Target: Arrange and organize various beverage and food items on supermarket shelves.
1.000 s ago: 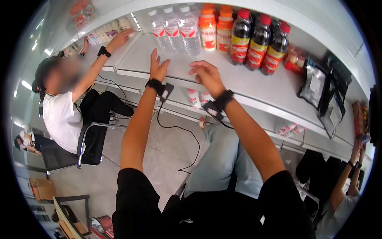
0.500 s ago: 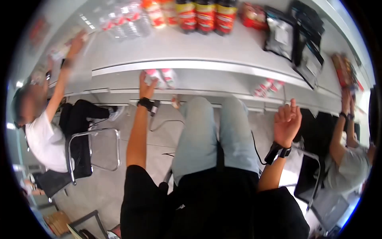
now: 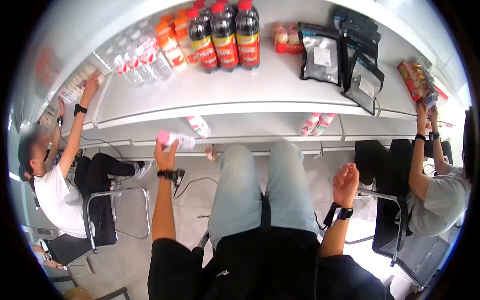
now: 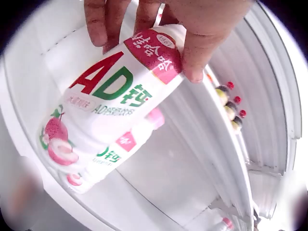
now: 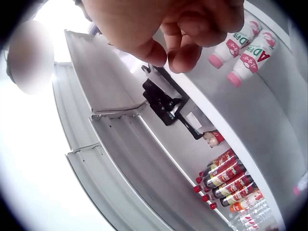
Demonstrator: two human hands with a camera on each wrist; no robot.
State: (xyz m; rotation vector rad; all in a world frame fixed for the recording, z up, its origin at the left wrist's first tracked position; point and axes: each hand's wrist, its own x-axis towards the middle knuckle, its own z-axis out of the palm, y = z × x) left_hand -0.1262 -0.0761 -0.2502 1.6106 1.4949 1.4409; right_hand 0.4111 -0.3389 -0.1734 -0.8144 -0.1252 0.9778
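Note:
My left hand (image 3: 165, 156) grips a white milk-drink bottle (image 4: 110, 91) near its pink-capped end, fingers on one side and thumb on the other. The bottle lies tilted, its base pointing right in the head view, in front of the lower shelf. A second bottle of the same kind (image 3: 199, 126) stands on that shelf, partly covered by the held one in the left wrist view. My right hand (image 3: 345, 185) hangs in the air right of my knees, fingers loosely curled around nothing. In the right wrist view, two more milk-drink bottles (image 5: 250, 60) appear beyond it.
The upper shelf (image 3: 165, 102) bears clear water bottles (image 3: 132, 62), orange-capped bottles (image 3: 172, 47), dark red-capped bottles (image 3: 223, 45), a red pack (image 3: 288, 40) and black-silver pouches (image 3: 322, 57). Its front edge overhangs the lower shelf. A person (image 3: 60, 185) sits left, another (image 3: 435, 195) right.
My left hand has gone from the upper shelf's front to the lower shelf and drawn a milk-drink bottle out leftward. My right hand has come away from the shelf to the right, its fingers curling more.

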